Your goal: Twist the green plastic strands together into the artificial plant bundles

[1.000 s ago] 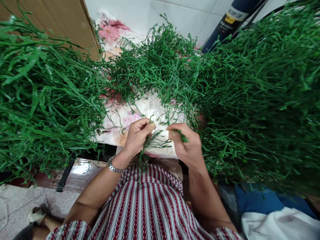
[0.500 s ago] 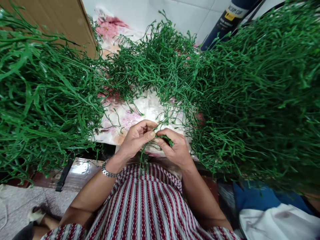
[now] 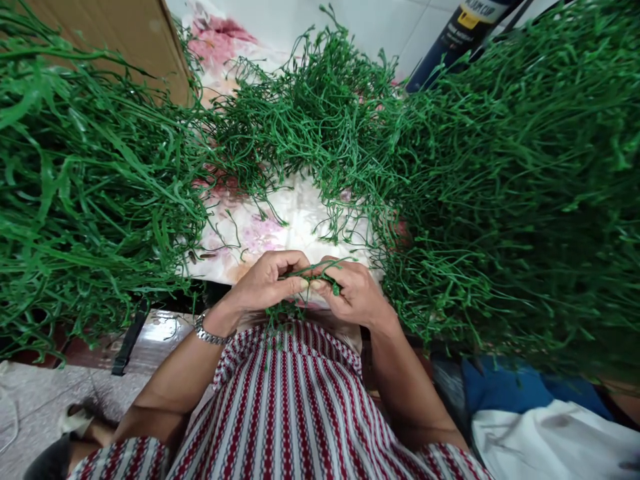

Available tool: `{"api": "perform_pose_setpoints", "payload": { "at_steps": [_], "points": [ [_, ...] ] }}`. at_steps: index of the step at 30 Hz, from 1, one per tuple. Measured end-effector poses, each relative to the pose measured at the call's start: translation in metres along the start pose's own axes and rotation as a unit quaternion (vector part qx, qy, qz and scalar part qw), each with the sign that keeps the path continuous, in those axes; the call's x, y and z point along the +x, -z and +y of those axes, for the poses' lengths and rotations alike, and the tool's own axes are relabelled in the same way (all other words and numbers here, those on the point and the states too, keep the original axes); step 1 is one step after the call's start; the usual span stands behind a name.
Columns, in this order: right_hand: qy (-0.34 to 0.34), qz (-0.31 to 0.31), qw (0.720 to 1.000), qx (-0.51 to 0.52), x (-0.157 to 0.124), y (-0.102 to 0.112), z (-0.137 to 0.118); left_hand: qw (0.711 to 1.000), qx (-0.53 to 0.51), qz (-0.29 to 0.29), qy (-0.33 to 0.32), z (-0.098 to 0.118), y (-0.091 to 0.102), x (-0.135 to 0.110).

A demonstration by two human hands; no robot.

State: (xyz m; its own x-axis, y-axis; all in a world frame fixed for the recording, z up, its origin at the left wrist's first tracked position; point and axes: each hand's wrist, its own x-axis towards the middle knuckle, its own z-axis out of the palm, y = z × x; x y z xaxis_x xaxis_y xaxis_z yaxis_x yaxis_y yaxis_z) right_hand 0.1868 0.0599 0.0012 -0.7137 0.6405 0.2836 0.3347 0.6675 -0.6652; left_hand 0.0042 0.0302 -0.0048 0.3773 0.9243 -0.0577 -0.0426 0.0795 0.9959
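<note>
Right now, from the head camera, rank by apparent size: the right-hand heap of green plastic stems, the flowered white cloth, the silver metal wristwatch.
Heap of green plastic stems
Flowered white cloth, partly covered
Silver metal wristwatch

One piece of lettering is legible: a dark blue tube [image 3: 445, 50], well away from the right hand [image 3: 357, 297] toward one o'clock, carries a yellow label [image 3: 477, 9] whose dark capitals, cut by the top edge, read "AM CUP"; the white lines beneath are too small to read
</note>
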Motion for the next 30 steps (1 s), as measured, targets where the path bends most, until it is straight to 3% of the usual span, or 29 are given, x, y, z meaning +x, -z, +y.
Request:
{"api": "perform_pose_setpoints", "payload": {
  "at_steps": [3,5,10,14,21,23,25,28,30],
  "points": [
    [-0.021,-0.029,0.996,0.079,0.002,0.001,-0.001,1.0,-0.021,-0.021,0.006,-0.005,0.001,0.001],
    [-0.064,-0.055,0.978,0.193,0.003,-0.001,-0.001,0.997,-0.065,-0.03,0.011,-0.01,0.001,0.003],
    [-0.168,-0.074,0.866,0.465,0.004,-0.012,-0.001,0.986,-0.161,-0.028,0.033,-0.02,-0.001,0.004],
    [-0.187,-0.075,0.819,0.538,0.005,-0.017,-0.001,0.978,-0.204,-0.035,0.026,-0.023,0.0,0.005],
    [-0.156,-0.087,0.799,0.574,0.0,-0.019,0.003,0.966,-0.257,-0.029,0.024,-0.029,0.002,0.004],
    [-0.149,-0.069,0.818,0.552,-0.002,-0.014,0.007,0.961,-0.275,-0.023,0.026,-0.03,0.001,0.003],
    [-0.152,-0.031,0.875,0.458,-0.002,-0.007,0.01,0.966,-0.258,-0.01,0.027,-0.03,-0.001,0.003],
    [-0.117,0.017,0.952,0.282,0.0,0.002,0.009,0.977,-0.203,0.062,-0.017,-0.027,-0.006,0.004],
    [-0.099,0.027,0.968,0.227,0.001,0.002,0.005,0.979,-0.16,0.116,-0.052,-0.025,-0.011,0.005]
  ]
}}
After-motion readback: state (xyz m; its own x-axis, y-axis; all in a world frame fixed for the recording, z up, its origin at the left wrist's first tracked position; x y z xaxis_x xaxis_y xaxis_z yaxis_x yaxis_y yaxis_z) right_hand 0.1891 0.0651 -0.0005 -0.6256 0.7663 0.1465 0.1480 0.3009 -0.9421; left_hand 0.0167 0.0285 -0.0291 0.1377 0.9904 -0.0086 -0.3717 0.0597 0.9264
